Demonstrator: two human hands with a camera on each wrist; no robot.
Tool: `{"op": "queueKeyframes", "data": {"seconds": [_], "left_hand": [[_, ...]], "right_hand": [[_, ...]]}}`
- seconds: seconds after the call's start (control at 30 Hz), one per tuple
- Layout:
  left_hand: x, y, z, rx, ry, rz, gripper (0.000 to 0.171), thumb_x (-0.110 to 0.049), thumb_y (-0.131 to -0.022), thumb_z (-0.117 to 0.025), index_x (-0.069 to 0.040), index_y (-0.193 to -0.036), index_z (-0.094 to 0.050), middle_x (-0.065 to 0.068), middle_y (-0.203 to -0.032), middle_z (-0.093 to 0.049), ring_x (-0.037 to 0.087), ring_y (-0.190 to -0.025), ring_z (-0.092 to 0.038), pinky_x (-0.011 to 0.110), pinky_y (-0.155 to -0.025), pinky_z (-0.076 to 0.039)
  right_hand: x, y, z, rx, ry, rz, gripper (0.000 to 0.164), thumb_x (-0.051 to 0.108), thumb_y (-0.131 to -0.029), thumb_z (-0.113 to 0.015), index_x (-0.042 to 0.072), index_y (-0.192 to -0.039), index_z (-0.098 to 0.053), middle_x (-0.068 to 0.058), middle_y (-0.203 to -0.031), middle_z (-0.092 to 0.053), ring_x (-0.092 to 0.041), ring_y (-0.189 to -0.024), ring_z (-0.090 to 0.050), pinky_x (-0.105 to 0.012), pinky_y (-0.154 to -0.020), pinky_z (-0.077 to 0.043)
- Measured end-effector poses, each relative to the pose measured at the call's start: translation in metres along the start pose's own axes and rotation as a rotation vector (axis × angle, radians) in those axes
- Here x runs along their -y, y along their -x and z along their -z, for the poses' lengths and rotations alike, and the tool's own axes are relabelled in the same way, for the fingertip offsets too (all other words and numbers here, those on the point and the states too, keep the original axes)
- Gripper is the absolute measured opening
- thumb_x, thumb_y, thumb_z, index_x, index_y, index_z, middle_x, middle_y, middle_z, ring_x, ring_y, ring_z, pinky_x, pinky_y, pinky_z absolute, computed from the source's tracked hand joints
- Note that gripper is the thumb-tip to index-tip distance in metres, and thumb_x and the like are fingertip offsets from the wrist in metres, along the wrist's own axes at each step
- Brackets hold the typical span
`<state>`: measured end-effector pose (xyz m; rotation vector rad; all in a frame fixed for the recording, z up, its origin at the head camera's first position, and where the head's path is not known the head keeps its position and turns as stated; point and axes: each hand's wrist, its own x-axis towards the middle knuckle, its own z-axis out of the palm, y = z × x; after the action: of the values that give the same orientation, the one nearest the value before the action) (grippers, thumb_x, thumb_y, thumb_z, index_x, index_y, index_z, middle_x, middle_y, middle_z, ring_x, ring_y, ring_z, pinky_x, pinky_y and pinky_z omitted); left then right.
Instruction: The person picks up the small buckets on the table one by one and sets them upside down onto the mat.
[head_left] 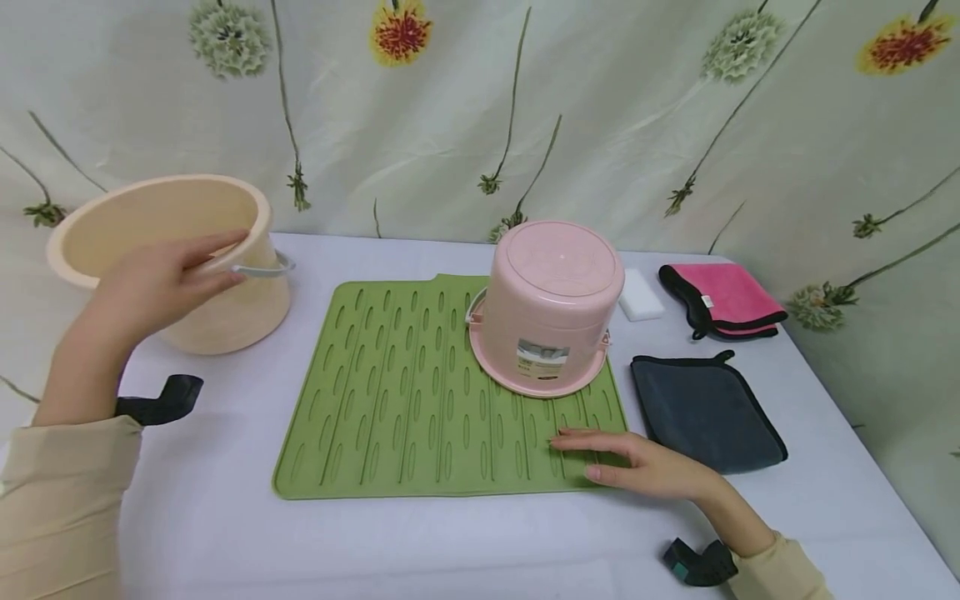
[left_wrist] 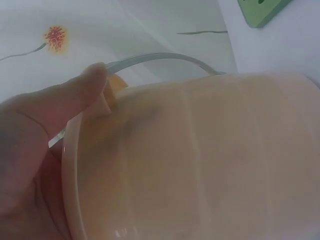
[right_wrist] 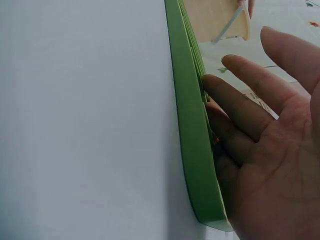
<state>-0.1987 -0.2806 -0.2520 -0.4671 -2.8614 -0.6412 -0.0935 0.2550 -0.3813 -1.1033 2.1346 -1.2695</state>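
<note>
On the left in the head view, my left hand (head_left: 153, 279) grips the near rim of a cream bucket (head_left: 236, 321), which stands upright with its mouth up. In the left wrist view the thumb presses the outside of the cream bucket (left_wrist: 210, 155) by the rim, beside its pale grey handle (left_wrist: 160, 56); the other fingers are partly hidden behind the wall. Fingers extended, my right hand (head_left: 645, 467) rests at the near right corner of a green ridged mat (head_left: 405, 400). A pink bucket (head_left: 555, 292) stands upside down on the mat, just beyond that hand.
Right of the mat lie a dark grey cloth (head_left: 708, 412) with black edging, a folded pink cloth (head_left: 727, 292) with a black border, and a white block (head_left: 639, 298). A flower-printed curtain (head_left: 435, 150) hangs behind the white-covered table (head_left: 375, 550).
</note>
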Motion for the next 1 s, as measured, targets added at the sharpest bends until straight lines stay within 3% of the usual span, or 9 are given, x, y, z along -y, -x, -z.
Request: {"op": "queueKeyframes", "data": {"seconds": [0.2, 0.4, 0.47, 0.5, 0.6, 0.7, 0.77, 0.87, 1.0], "left_hand": [[0.003, -0.001, -0.003, -0.048, -0.015, -0.006, 0.051, -0.03, -0.092, -0.061, -0.013, -0.138, -0.048, 0.031, -0.12, -0.052, 0.052, -0.108, -0.045, 0.059, -0.082, -0.031], [0.001, -0.003, -0.001, -0.085, 0.003, 0.068, 0.051, -0.032, -0.091, -0.062, -0.007, -0.134, -0.052, 0.034, -0.117, -0.052, 0.051, -0.106, -0.046, 0.057, -0.08, -0.033], [0.001, -0.002, 0.001, -0.112, 0.023, 0.104, 0.052, -0.033, -0.09, -0.062, -0.007, -0.133, -0.052, 0.033, -0.118, -0.052, 0.048, -0.107, -0.047, 0.048, -0.078, -0.036], [0.002, -0.001, 0.002, -0.131, 0.041, 0.121, 0.052, -0.034, -0.09, -0.063, -0.007, -0.133, -0.053, 0.031, -0.119, -0.052, 0.039, -0.109, -0.051, 0.041, -0.078, -0.038], [0.006, 0.002, 0.006, -0.194, 0.132, 0.163, 0.05, -0.031, -0.088, -0.066, -0.011, -0.133, -0.055, 0.008, -0.121, -0.059, 0.008, -0.102, -0.053, 0.018, -0.07, -0.037], [0.009, 0.004, 0.013, -0.261, 0.253, 0.202, 0.049, -0.026, -0.085, -0.07, -0.019, -0.132, -0.057, -0.019, -0.109, -0.059, -0.01, -0.087, -0.047, 0.005, -0.064, -0.034], [0.009, 0.006, 0.017, -0.294, 0.326, 0.231, 0.049, -0.022, -0.084, -0.072, -0.022, -0.131, -0.057, -0.026, -0.096, -0.055, -0.008, -0.082, -0.049, 0.005, -0.062, -0.037], [0.007, 0.009, 0.023, -0.344, 0.434, 0.273, 0.049, -0.016, -0.083, -0.072, -0.025, -0.129, -0.058, -0.027, -0.086, -0.056, -0.006, -0.072, -0.051, 0.006, -0.057, -0.039], [0.002, 0.012, 0.025, -0.432, 0.611, 0.251, 0.046, -0.005, -0.083, -0.071, -0.02, -0.126, -0.062, -0.022, -0.079, -0.063, -0.004, -0.062, -0.057, 0.008, -0.055, -0.042]], "right_hand": [[0.0, 0.0, 0.001, 0.003, -0.021, -0.026, 0.041, 0.004, -0.097, -0.048, 0.006, -0.139, -0.046, -0.011, -0.143, -0.039, -0.026, -0.133, -0.029, -0.029, -0.105, -0.025], [0.0, 0.0, 0.002, 0.0, -0.016, -0.022, 0.041, 0.004, -0.097, -0.049, 0.007, -0.138, -0.046, -0.011, -0.143, -0.039, -0.027, -0.134, -0.029, -0.029, -0.105, -0.024], [0.0, 0.001, 0.002, 0.001, -0.008, -0.015, 0.042, 0.005, -0.097, -0.049, 0.007, -0.139, -0.046, -0.011, -0.143, -0.039, -0.027, -0.134, -0.028, -0.03, -0.105, -0.024], [0.0, 0.001, 0.002, 0.0, -0.003, -0.015, 0.042, 0.005, -0.097, -0.049, 0.007, -0.139, -0.046, -0.011, -0.143, -0.039, -0.028, -0.134, -0.028, -0.03, -0.105, -0.024], [0.001, 0.001, 0.0, 0.001, 0.006, -0.03, 0.042, 0.007, -0.097, -0.05, 0.008, -0.139, -0.046, -0.011, -0.144, -0.038, -0.028, -0.134, -0.027, -0.03, -0.105, -0.024], [0.003, 0.001, 0.0, -0.002, 0.016, -0.063, 0.042, 0.009, -0.097, -0.051, 0.01, -0.139, -0.047, -0.01, -0.144, -0.037, -0.028, -0.134, -0.027, -0.032, -0.106, -0.023], [0.005, 0.001, 0.0, -0.001, 0.024, -0.079, 0.042, 0.011, -0.097, -0.051, 0.011, -0.139, -0.047, -0.009, -0.145, -0.037, -0.028, -0.135, -0.026, -0.035, -0.107, -0.021], [0.007, 0.001, 0.0, 0.002, 0.034, -0.085, 0.042, 0.013, -0.097, -0.052, 0.012, -0.139, -0.047, -0.008, -0.145, -0.037, -0.029, -0.135, -0.024, -0.039, -0.108, -0.018], [0.008, 0.0, 0.0, 0.007, 0.04, -0.064, 0.042, 0.013, -0.097, -0.052, 0.011, -0.139, -0.047, -0.008, -0.145, -0.038, -0.029, -0.136, -0.023, -0.037, -0.108, -0.016]]}}
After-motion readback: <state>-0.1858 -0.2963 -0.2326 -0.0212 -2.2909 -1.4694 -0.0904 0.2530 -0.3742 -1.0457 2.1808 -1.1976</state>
